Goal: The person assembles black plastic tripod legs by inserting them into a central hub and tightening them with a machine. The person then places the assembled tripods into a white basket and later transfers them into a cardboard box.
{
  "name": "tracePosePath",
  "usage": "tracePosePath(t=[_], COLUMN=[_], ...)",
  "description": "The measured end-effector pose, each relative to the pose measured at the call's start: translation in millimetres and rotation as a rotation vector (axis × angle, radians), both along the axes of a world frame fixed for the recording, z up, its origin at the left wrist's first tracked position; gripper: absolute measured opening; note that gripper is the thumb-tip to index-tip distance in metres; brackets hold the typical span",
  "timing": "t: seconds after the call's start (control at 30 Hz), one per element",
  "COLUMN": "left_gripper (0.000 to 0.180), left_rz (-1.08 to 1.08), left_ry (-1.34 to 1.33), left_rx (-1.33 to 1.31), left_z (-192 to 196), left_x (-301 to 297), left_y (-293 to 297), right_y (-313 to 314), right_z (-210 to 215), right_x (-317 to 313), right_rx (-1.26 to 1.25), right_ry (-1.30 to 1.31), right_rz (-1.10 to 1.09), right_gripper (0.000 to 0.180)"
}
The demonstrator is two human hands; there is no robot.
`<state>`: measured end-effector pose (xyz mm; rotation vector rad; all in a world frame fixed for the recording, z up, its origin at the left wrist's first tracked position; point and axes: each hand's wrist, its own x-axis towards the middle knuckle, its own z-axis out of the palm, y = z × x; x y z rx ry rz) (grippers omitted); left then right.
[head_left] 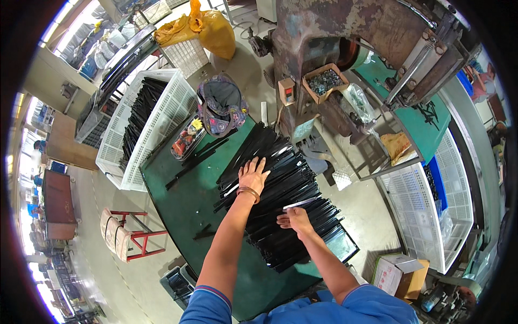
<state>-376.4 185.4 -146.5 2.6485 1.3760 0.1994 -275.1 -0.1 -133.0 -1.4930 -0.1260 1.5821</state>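
Note:
A wide heap of thin, glossy black strips (280, 186) lies side by side across the green tabletop (186, 216). My left hand (252, 175), with a bracelet on its wrist, rests flat on the upper left part of the heap, fingers spread. Closer to me and to the right, my right hand (295, 220) is closed at the lower right of the heap. Its thumb and fingers pinch a thin strip (300, 203) that gleams white along its length; its far end lies over the other strips.
Left of the heap are a patterned bag (220, 105), a clear tray (188, 137) and loose strips. A white crate (156, 129) with black strips stands beyond. A large worn machine (345, 21) stands ahead, with a box of small metal parts (325, 82). A red-legged stool (132, 235) stands left.

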Motion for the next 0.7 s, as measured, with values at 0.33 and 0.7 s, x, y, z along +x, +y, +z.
tracePosePath(t=[0.33, 0.7], left_gripper=[0.05, 0.066], left_rz=[-0.065, 0.245], left_ry=[-0.08, -0.188], left_rx=[0.135, 0.292], left_z=[1, -14], left_x=[39, 6], left_y=[-40, 96], right_y=[-17, -42], right_z=[1, 23], right_x=[41, 62], right_rx=[0.064, 0.379], right_ry=[-0.228, -0.922], right_rz=[0.091, -0.017], right_gripper=[0.023, 0.011])
